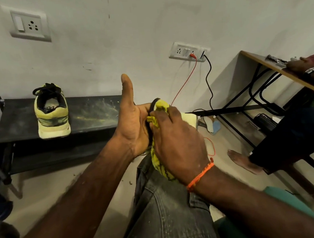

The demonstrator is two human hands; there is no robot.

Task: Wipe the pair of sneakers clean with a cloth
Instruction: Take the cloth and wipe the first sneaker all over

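Head view, lower half of the frame: both forearms reach forward over a knee in dusty grey jeans. Along the left middle of the frame runs a low black bench, streaked with dust. On its left part stands one sneaker, heel toward the camera, pale yellow-green with black laces, upright and untouched.

The second sneaker sits at the centre of the frame, just above the knee and mostly hidden behind the hands; only a pale sole edge and a dark collar rim show. The left hand braces it from the left, thumb straight up, its fingers wrapped behind the shoe where their curl cannot be seen. The right hand, with an orange thread at the wrist, has its fingers curled over a yellow cloth marked with black lines, pressing it against the shoe's upper.

A sneaker like this is probably light, with a soft upper that gives under pressure and a stiffer foam sole, so the firm places to hold would be the heel and sole edge. The cloth is limp and bunches easily; gathering it into the palm, as here, seems the surest hold
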